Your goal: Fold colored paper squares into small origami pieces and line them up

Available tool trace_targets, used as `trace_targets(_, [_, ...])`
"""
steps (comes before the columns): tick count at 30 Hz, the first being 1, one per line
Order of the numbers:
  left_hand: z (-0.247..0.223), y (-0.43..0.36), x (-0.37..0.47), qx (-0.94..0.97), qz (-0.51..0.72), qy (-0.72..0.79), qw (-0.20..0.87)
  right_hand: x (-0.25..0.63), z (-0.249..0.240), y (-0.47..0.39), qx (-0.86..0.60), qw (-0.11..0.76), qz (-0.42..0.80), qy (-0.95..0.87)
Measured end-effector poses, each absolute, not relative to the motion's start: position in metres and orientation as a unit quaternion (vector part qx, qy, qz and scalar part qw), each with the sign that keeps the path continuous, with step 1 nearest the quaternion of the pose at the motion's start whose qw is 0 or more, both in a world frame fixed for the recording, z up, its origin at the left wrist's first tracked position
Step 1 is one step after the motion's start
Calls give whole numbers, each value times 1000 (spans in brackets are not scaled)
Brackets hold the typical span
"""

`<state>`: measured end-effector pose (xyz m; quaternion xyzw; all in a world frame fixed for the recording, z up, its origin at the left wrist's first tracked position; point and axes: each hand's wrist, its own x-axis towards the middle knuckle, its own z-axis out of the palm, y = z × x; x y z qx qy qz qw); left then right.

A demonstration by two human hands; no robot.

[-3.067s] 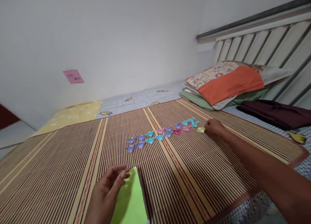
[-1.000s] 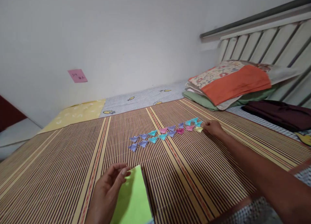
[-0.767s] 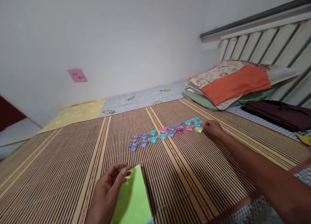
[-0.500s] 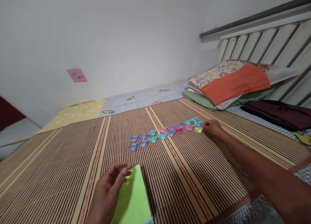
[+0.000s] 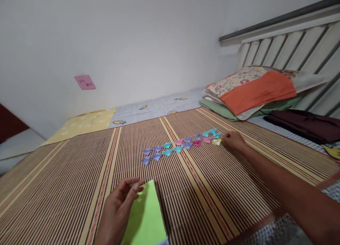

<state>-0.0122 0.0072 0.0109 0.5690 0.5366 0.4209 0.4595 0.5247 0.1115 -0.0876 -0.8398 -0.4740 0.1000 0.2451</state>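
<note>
We have the yellow paper boat (image 5: pixel 216 142) closer to the pink boat (image 5: pixel 207 140) now, near row (image 5: pixel 177 149) tighter. Right grip (image 5: pixel 234 140): can't tell; left grip (image 5: pixel 118 200): released.

I see bare mat (image 5: pixel 183 199) to cross between the green paper (image 5: pixel 148 216) by the left hand (image 5: pixel 117 204) and the right hand (image 5: pixel 233 139), though folded papers (image 5: pixel 177 149) crowd the right hand's left side and a fabric pile (image 5: pixel 257 90) rises beyond.

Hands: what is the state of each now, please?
Left hand: loosely open by the green paper.
Right hand: closed beside the yellow paper piece; grip cannot be told.
</note>
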Motion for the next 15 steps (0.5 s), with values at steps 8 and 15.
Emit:
trace_targets(8, [7,10,-26,557,440,542,450,523,-90,90,-848,212,69,-481])
trace_targets(15, [10,8,-32,501,512,559,418,518,-87,85,-803,227,-46,-549])
